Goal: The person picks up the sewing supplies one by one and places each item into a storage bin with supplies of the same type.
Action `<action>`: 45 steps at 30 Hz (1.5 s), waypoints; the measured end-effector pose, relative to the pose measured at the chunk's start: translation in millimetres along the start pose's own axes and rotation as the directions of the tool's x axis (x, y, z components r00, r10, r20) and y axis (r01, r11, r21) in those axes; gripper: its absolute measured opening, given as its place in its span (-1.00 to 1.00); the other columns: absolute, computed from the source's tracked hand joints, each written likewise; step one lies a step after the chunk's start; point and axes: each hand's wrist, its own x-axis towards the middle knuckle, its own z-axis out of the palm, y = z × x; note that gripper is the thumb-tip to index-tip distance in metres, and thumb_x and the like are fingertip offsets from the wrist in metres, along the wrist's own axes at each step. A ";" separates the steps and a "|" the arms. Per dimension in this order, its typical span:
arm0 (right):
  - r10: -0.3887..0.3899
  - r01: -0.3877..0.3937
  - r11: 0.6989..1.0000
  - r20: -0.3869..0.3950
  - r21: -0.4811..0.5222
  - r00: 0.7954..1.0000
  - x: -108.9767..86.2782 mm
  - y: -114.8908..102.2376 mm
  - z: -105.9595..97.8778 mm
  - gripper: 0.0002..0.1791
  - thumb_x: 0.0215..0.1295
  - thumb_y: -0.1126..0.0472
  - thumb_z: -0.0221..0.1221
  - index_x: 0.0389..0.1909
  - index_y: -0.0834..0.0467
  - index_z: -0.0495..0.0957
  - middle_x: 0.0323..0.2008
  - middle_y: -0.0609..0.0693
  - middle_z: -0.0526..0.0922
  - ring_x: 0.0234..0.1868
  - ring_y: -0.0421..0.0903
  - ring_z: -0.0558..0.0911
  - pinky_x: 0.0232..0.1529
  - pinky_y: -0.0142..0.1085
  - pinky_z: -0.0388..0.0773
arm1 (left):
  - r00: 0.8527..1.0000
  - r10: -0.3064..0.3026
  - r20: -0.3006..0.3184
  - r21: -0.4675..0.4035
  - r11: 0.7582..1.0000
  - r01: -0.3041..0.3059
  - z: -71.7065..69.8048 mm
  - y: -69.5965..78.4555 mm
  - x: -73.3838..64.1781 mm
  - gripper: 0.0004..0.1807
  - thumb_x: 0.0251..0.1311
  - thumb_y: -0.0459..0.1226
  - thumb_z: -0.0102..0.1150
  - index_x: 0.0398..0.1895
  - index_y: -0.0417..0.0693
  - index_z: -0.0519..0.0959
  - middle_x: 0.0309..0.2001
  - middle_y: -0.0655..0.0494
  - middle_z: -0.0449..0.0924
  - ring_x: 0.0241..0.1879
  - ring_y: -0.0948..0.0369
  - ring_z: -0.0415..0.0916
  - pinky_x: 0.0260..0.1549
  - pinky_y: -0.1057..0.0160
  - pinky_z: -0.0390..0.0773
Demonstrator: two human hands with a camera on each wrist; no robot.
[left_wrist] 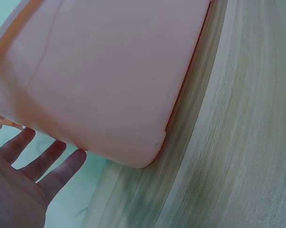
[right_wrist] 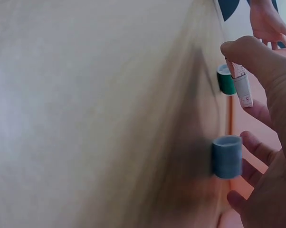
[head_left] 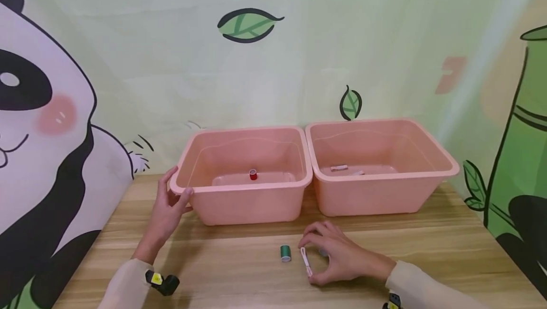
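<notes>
My right hand (head_left: 342, 257) pinches a small folded white strip (head_left: 306, 262) end to end between thumb and a fingertip, low over the table. Printed marks and a figure show on the strip (right_wrist: 242, 85) in the right wrist view. A green thread spool (head_left: 285, 253) stands just left of that hand. Beneath the curved fingers is a grey-blue spool (right_wrist: 227, 156), mostly hidden in the head view. With thumb and fingers around its front left corner, my left hand (head_left: 167, 209) holds the left pink bin (head_left: 252, 204); other fingertips (left_wrist: 76, 159) touch its outer side.
A red thread spool (head_left: 253, 174) lies inside the left bin. Beside it stands a second pink bin (head_left: 380, 195), with white strips (head_left: 339, 168) on its floor. Both bins sit at the back of the wooden table (head_left: 231, 261), before a printed cloth backdrop (head_left: 171, 62).
</notes>
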 end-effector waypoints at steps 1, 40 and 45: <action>-0.003 0.003 1.000 -0.003 0.001 1.000 -0.3 -0.5 -1.8 -0.34 -0.05 -0.14 0.54 0.13 -0.17 0.57 0.21 -0.20 0.39 0.25 -0.13 0.30 0.25 0.08 0.37 | 1.000 -0.002 0.000 0.000 1.000 0.002 -0.2 -0.1 0.1 -0.17 0.53 -0.07 0.09 0.64 0.40 -0.18 0.60 -0.10 0.04 0.39 -0.19 0.31 0.01 -0.03 0.68; -0.128 0.132 0.991 -0.093 0.034 0.987 -0.8 -26.3 -65.9 -0.26 -0.01 0.01 0.57 0.20 -0.35 0.44 0.22 -0.26 0.35 0.21 -0.16 0.32 0.18 -0.10 0.51 | 1.000 -0.006 -0.010 -0.003 1.000 0.006 1.3 -2.9 0.8 -0.17 0.52 -0.04 0.10 0.63 0.43 -0.17 0.60 -0.13 0.04 0.39 -0.22 0.32 -0.01 -0.04 0.70; -0.144 0.147 0.989 -0.100 0.029 0.985 0.5 -34.0 -81.5 -0.25 -0.01 0.06 0.57 0.21 -0.32 0.44 0.23 -0.24 0.35 0.22 -0.17 0.34 0.18 -0.12 0.55 | 1.000 -0.003 -0.015 -0.010 1.000 0.003 1.2 -1.6 1.0 -0.17 0.53 -0.08 0.09 0.64 0.41 -0.18 0.60 -0.14 0.03 0.38 -0.21 0.33 -0.01 -0.04 0.70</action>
